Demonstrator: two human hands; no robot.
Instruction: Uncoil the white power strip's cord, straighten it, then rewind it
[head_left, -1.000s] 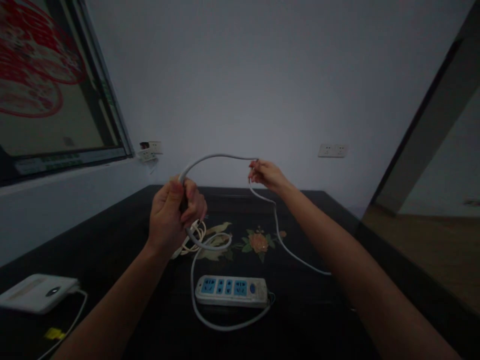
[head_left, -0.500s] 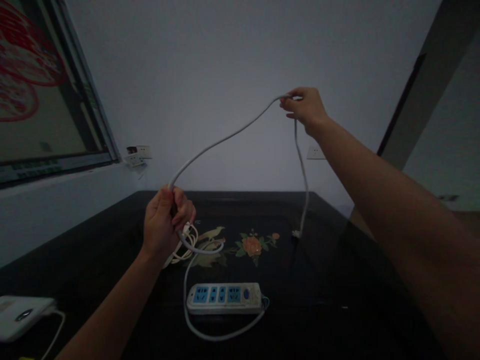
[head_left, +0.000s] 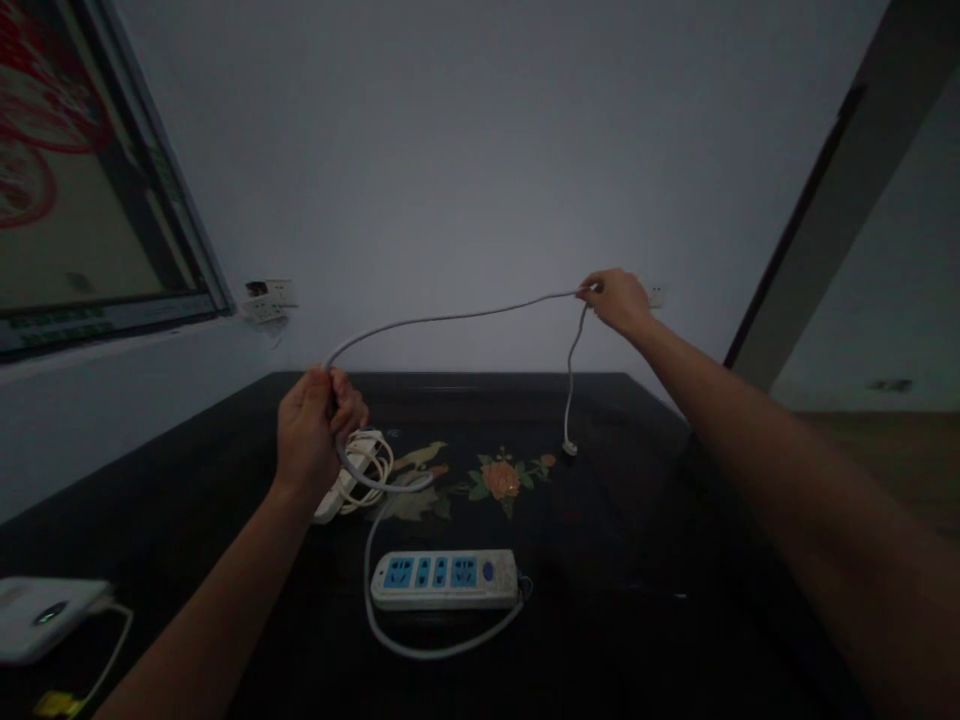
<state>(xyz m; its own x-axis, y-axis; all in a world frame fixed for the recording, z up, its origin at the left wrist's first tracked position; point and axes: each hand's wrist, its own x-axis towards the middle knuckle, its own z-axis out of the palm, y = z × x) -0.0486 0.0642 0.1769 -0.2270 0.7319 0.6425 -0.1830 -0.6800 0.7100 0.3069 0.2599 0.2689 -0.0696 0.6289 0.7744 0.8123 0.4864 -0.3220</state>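
Note:
My left hand (head_left: 319, 420) is wrapped round a grey-white power cord (head_left: 457, 316) above the table's left half. Farther right, my right hand (head_left: 611, 298) pinches the same cord between thumb and fingertips. The stretch between my hands bows slightly upward. From my right hand the free end hangs down to a plug (head_left: 570, 448) at the tabletop. Below my left hand the cord loops across the table and joins a white power strip (head_left: 446, 598) with blue sockets, lying face up near me.
The dark glossy table (head_left: 615, 530) has a painted flower (head_left: 500, 479). Behind my left hand lies another white power strip (head_left: 330, 505) with a coiled cable. A white device (head_left: 45, 615) with a cable sits at left. Wall sockets (head_left: 281, 292) are near the window.
My right hand has come down with the cord, so the span between my hands is flatter. The plug end has shifted left in view. My left hand keeps its grip.

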